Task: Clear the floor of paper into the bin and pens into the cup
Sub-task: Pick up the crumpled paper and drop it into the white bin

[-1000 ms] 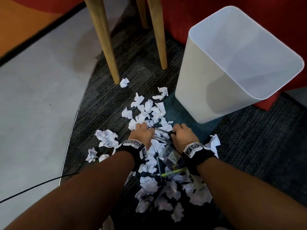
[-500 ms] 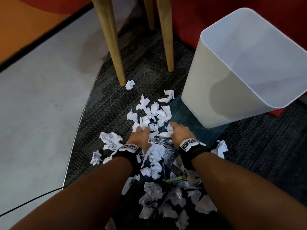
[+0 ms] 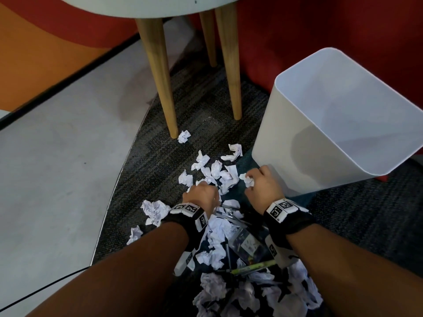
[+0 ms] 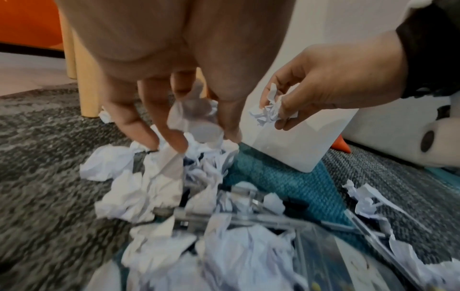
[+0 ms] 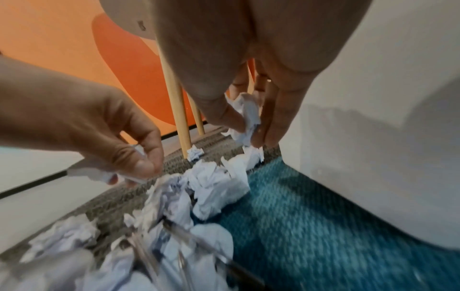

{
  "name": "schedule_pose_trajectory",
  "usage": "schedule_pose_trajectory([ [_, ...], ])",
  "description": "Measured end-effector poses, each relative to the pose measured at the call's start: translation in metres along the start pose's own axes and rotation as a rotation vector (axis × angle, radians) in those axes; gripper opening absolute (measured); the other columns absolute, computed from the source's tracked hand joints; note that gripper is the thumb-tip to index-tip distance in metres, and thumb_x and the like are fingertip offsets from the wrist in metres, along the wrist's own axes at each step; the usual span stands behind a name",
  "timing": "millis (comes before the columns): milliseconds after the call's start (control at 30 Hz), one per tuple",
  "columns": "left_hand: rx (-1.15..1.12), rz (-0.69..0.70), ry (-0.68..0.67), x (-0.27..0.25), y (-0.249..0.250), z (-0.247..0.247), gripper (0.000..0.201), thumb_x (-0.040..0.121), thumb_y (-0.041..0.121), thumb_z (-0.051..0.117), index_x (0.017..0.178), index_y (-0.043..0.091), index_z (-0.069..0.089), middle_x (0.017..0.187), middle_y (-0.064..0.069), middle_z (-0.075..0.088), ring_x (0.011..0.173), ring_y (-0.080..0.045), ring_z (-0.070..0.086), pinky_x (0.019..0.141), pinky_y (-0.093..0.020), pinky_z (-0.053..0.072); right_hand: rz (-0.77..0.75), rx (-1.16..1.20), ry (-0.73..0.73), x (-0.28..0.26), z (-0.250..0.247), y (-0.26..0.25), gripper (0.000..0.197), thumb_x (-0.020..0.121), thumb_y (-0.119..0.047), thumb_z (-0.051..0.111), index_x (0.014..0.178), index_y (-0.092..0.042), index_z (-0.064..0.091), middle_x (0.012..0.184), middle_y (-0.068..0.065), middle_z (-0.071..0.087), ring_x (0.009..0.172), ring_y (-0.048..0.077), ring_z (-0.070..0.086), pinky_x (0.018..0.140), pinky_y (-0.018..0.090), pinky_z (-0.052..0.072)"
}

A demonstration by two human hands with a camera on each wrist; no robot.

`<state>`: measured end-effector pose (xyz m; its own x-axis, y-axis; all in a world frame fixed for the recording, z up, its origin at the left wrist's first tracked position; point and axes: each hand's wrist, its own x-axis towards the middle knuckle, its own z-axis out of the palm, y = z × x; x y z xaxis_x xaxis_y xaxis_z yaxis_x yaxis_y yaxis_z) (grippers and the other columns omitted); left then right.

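While both hands reach down:
Right hand [image 3: 263,184]: pinching a paper ball [image 3: 249,180], bin [image 3: 320,143] at 2 o'clock.
Left hand [image 3: 201,197]: fingers curled on a paper scrap [image 5: 99,173].

1. Soft, even indoor light fills the head view; the white bin [image 3: 297,143] carries a faint grey shadow on its wall.
2. Both wrist views are smeared with motion blur (worst along the lower edges), and the crumpled paper [image 4: 154,189] loses its creases.
3. Wide-angle distortion bends the table legs [image 3: 160,76].
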<state>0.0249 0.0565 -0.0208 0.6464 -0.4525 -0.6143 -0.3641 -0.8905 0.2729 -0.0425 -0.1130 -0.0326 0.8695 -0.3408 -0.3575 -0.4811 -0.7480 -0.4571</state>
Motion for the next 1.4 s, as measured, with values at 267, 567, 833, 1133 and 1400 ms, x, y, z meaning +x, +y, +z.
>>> schedule_pose_trajectory([
  [267, -0.106, 0.12, 0.198, -0.006, 0.03, -0.055, 0.016, 0.093, 0.012, 0.059, 0.106, 0.02, 0.063, 0.106, -0.002, 0.041, 0.097, -0.025, 0.057, 0.074, -0.027, 0.04, -0.17, 0.019, 0.105, -0.011, -0.057, -0.036, 0.041, 0.085, 0.005, 0.051, 0.12, -0.011, 0.064, 0.122, 0.011, 0.059, 0.105, 0.032, 0.06, 0.094, 0.034, 0.045],
  [567, -0.289, 0.201, 0.46, -0.028, 0.072, -0.13, 0.03, 0.09, 0.01, 0.06, 0.116, 0.024, 0.057, 0.115, -0.005, 0.051, 0.101, -0.024, 0.056, 0.083, -0.029, 0.042, -0.274, 0.027, 0.352, -0.065, -0.135, -0.072, 0.03, 0.091, -0.026, 0.054, 0.12, -0.02, 0.061, 0.107, 0.001, 0.065, 0.094, 0.022, 0.06, 0.078, 0.035, 0.048],
  [833, -0.445, 0.233, 0.641, -0.045, 0.109, -0.172, 0.03, 0.09, 0.007, 0.056, 0.113, 0.025, 0.064, 0.112, -0.003, 0.065, 0.101, -0.021, 0.06, 0.082, -0.022, 0.04, -0.229, 0.172, 0.597, -0.079, -0.208, -0.056, 0.035, 0.088, -0.032, 0.058, 0.122, -0.03, 0.054, 0.101, -0.008, 0.066, 0.09, 0.02, 0.061, 0.079, 0.037, 0.051],
  [1133, -0.547, 0.415, 0.718, -0.054, 0.153, -0.196, 0.022, 0.086, 0.011, 0.064, 0.103, 0.025, 0.067, 0.09, 0.009, 0.062, 0.077, -0.008, 0.055, 0.072, -0.018, 0.041, 0.131, -0.047, 0.466, -0.063, -0.226, 0.004, 0.033, 0.086, -0.035, 0.058, 0.115, -0.026, 0.044, 0.091, 0.004, 0.069, 0.095, 0.03, 0.059, 0.083, 0.042, 0.047],
  [1400, -0.483, 0.513, 0.634, -0.045, 0.182, -0.183, 0.025, 0.086, 0.013, 0.068, 0.109, 0.022, 0.065, 0.103, 0.001, 0.064, 0.077, -0.009, 0.054, 0.073, -0.013, 0.04, 0.153, -0.12, 0.408, -0.065, -0.224, 0.012, 0.034, 0.088, -0.048, 0.054, 0.117, -0.03, 0.055, 0.109, -0.002, 0.069, 0.107, 0.025, 0.058, 0.094, 0.041, 0.041],
])
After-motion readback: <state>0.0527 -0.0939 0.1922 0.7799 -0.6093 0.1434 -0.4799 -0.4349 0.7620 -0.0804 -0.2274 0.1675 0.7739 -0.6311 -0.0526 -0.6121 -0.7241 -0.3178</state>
